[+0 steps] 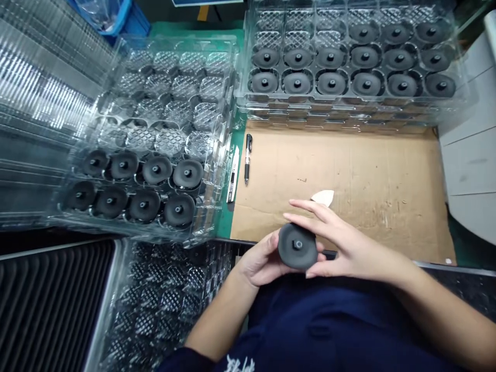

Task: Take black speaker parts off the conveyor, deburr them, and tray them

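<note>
A round dark-grey part [289, 254] with a small raised stub at its centre is in front of my body, above the near edge of the cardboard. My left hand [265, 261] is closed around it from the left and below, its fingertips showing at the right rim. My right hand [341, 245] is on the right side of the part, fingers stretched out past its upper edge and thumb by its lower edge. Whether the right fingertips touch it is hard to tell.
Clear trays of similar parts stand at left [222, 170] and at the back right [349, 102]. A pen [247, 160], a white-handled cutter [233, 175] and a white paper scrap [324, 197] lie about the cardboard sheet [349, 165]. A blue bin [134, 20] is at the far left.
</note>
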A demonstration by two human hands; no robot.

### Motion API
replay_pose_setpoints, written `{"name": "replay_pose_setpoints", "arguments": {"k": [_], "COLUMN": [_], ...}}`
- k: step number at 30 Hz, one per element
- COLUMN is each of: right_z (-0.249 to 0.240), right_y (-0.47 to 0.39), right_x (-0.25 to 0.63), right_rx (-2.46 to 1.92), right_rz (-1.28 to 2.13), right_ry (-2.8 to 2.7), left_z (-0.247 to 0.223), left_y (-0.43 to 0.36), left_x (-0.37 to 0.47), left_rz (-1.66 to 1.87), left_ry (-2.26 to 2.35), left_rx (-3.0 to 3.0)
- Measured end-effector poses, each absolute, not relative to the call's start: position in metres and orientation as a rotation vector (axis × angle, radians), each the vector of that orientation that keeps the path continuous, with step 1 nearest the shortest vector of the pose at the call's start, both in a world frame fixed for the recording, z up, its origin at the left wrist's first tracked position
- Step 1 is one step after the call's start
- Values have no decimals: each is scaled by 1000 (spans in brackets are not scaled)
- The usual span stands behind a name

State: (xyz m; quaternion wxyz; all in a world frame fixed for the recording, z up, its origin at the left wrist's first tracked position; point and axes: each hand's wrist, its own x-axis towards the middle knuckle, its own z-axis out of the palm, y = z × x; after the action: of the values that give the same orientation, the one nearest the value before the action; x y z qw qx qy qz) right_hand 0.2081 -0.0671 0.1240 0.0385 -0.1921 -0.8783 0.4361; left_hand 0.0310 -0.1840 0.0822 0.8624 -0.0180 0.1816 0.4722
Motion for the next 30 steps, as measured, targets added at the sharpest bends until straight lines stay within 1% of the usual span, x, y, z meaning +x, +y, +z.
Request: {"name": "replay_pose_setpoints", "arguments": {"k": [2,5,7,10,13,17,20,22,25,26,29,30], "right_z": [114,86,65,44,49,96,134,149,157,158,159,160], "right_y": [-62,-53,-53,-62,-69,-68,-74,-80,-82,-81,-80,-82], "right_x": [213,225,230,232,228,212,194,186,184,184,189,192], "right_rx": [-854,-1462,-1579,-1362,-1245,-1168,-966,-833,-733,-737,-751,-719], "right_rz": [1288,891,724,847,942,1078,1058,1103,1294,1276,962,916], "right_ry": [-2624,-2497,-2455,-2395,-2408,-2339,-2210,-2205,-2320,-2349,-2275,-2241], "left_z": [84,88,89,92,95,97,99,102,107,109,116,118], "left_y": [-186,-184,-181,-178,-175,-171,-167,-166,-163,-162,-158,-157], "left_x": [32,37,40,44,48,56,63,66,70,71,73,73], "left_rz": [1097,1262,1335,1393,1422,1460,1455,1422,1407,1410,1406,1401], "left_ry": [395,481,539,600,635,692,794,869,935,948,959,962], "left_rx": [-156,-273,-311,-325,-291,-175,-56,7,59,72,97,101]}}
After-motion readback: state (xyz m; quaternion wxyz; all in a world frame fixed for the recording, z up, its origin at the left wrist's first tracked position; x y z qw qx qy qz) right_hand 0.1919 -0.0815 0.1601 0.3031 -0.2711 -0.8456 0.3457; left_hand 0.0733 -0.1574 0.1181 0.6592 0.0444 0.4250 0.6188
